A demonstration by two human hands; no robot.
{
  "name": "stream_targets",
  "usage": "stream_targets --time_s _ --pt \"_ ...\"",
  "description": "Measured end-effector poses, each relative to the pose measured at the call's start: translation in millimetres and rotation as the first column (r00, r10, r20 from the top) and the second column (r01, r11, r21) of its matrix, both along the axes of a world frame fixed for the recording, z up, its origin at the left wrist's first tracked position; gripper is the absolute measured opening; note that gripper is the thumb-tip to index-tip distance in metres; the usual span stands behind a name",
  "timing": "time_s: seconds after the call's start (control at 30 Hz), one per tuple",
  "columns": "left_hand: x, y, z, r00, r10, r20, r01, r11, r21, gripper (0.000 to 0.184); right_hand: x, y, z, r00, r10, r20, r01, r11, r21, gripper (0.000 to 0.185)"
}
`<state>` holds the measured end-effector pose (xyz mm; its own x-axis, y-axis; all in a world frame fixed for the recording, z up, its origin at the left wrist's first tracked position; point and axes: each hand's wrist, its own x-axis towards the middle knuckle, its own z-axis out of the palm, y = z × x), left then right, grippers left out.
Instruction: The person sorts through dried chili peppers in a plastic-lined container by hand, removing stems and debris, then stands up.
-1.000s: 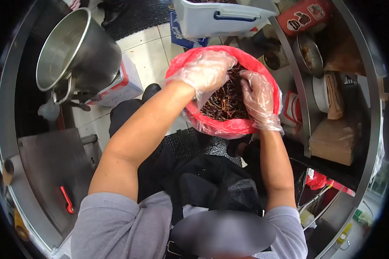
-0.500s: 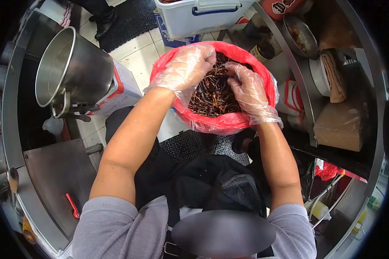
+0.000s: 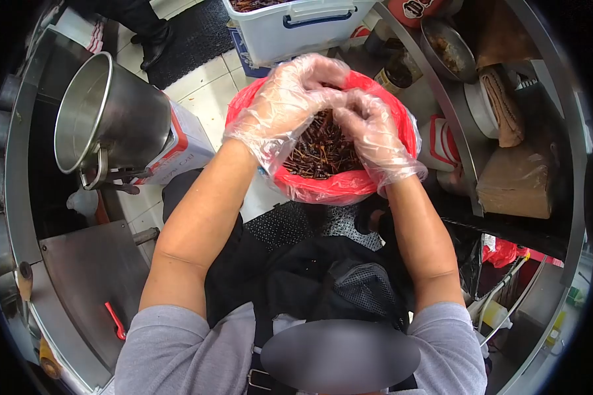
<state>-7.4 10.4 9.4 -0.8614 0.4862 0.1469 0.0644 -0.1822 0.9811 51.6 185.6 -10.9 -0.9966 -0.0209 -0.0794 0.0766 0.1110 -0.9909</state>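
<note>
A round container lined with a red plastic bag (image 3: 329, 187) holds a heap of dark reddish-brown, stalk-like pieces (image 3: 323, 148). Over its upper left part is my left hand (image 3: 293, 95), in a clear plastic glove, with fingers curled toward the other hand. My right hand (image 3: 372, 131), gloved the same way, is above the right part of the heap, its fingers bent together. The fingertips of both hands meet or nearly meet above the pieces. Whatever they pinch is too small and too covered to make out.
On the left a large metal pot (image 3: 112, 118) stands on a white and red box (image 3: 184, 145). Beyond the container is a plastic tub (image 3: 296, 33) with similar pieces. Metal shelving (image 3: 435, 99) runs along the right. Another person's shoe (image 3: 157, 52) shows at upper left.
Both hands have risen from the heap and come together, fingertips close. The view has shifted, so the container sits farther left and slightly higher than one second ago.
</note>
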Motion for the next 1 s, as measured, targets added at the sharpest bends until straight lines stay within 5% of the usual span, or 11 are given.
stream_targets --time_s 0.07,0.13,0.2,0.27,0.53,0.63,0.83,0.9,0.93,0.97,1.0 --pt "-8 -8 -6 1.0 -0.023 -0.008 0.02 0.952 -0.306 0.035 -3 4 -3 1.0 -0.005 0.029 0.008 0.994 -0.109 0.013" --pt "0 -13 -9 0.947 -0.222 0.233 0.27 0.943 -0.197 0.035 -4 6 -4 0.999 -0.014 0.037 0.019 0.992 -0.124 0.016" --pt "2 -9 -11 0.953 -0.237 0.187 0.285 0.913 -0.293 0.025 -6 5 -5 1.0 -0.024 0.018 0.026 0.995 -0.099 0.017" --pt "1 -8 2 0.985 -0.153 0.079 0.169 0.758 -0.63 0.022 -8 5 -8 0.999 -0.032 -0.004 0.031 0.988 -0.152 0.016" --pt "1 -9 -10 0.943 -0.217 -0.253 0.04 0.829 -0.558 0.026 -4 7 -3 0.987 -0.077 -0.139 0.07 0.996 -0.057 0.009" --pt "3 -12 -1 0.953 -0.249 -0.171 0.117 0.826 -0.551 0.025 -1 17 0 0.996 0.044 -0.081 -0.057 0.985 -0.164 0.009" --pt "-8 -20 -7 0.788 -0.342 -0.512 0.037 0.856 -0.515 0.021 3 17 4 0.979 0.202 -0.035 -0.176 0.737 -0.653 0.018" --pt "-6 -23 2 0.988 -0.138 -0.074 0.09 0.889 -0.449 0.02 1 25 8 0.973 0.228 0.041 -0.183 0.866 -0.465 0.021" --pt "-6 -24 3 0.988 -0.137 -0.076 0.089 0.889 -0.45 0.02 -3 26 8 0.973 0.229 0.039 -0.185 0.866 -0.464 0.021" --pt "-8 -26 4 0.999 -0.044 -0.007 0.04 0.962 -0.27 0.02 -7 28 8 0.966 0.257 -0.038 -0.259 0.964 -0.064 0.023" --pt "-9 -28 5 0.996 0.035 0.079 -0.028 0.996 -0.084 0.021 -9 29 7 0.945 0.311 -0.098 -0.26 0.9 0.35 0.025"
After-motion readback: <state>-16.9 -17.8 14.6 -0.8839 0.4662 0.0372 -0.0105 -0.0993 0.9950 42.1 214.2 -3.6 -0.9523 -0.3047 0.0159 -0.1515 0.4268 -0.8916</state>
